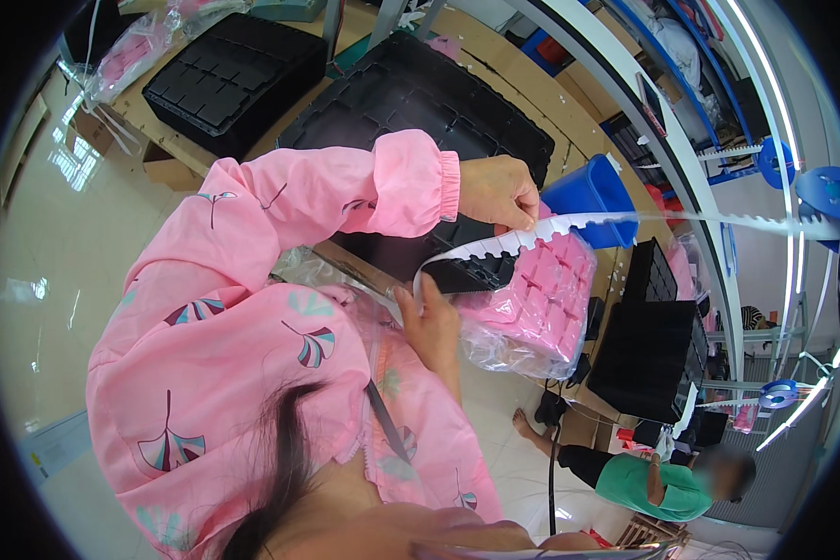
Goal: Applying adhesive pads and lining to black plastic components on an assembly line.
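Observation:
A long white strip (481, 248) with a notched edge runs in from the right and curves down between my hands. My left hand (500, 191), its arm in a pink printed sleeve, is closed in a pinch on the strip's upper stretch. Lower down, my right hand (431, 325) has its thumb and fingers around the strip where it bends down. Just right of my hands lies a pink block-patterned stack (546, 294) in clear plastic wrap. A large black tray with a tile pattern (420, 98) lies beyond my left hand.
A blue bin (595, 191) stands right of my left hand. Blue reels (823, 191) hang at the right. Another black tiled block (238, 75) sits on the wooden table (532, 89) at the far left. A black box (649, 359) and a person in green (658, 485) are at lower right.

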